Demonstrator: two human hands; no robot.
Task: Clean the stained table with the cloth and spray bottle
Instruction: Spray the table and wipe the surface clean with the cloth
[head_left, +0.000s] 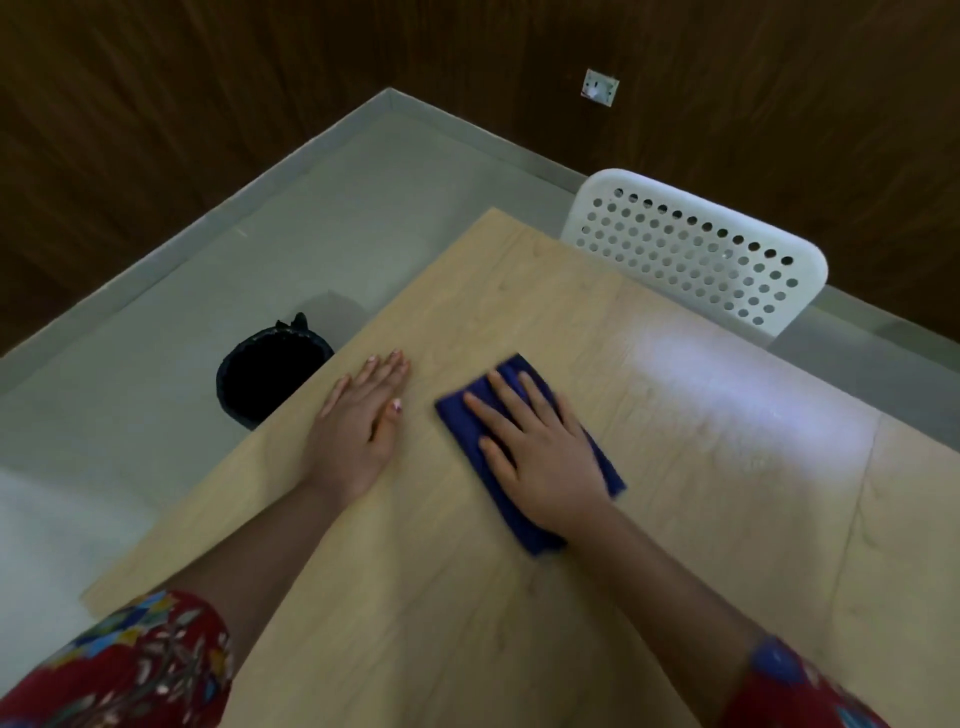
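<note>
Cloth, dark blue and folded (524, 447), lies flat on the pale wood-grain worktop (675, 467) beneath the right hand (540, 457), grip spread and pressing. Left hand (358, 431) rests flat alongside, fingers apart, holding nothing.

Right hand (540, 457) lies flat, fingers spread, on a folded dark blue cloth (467, 421) at frame centre, pressing it to the light wood table (675, 519). Left hand (358, 421) rests palm down just beside the cloth, near the table's left edge. Black bin (270, 374) on the floor, left. White perforated chair (696, 249), upper right.
</note>
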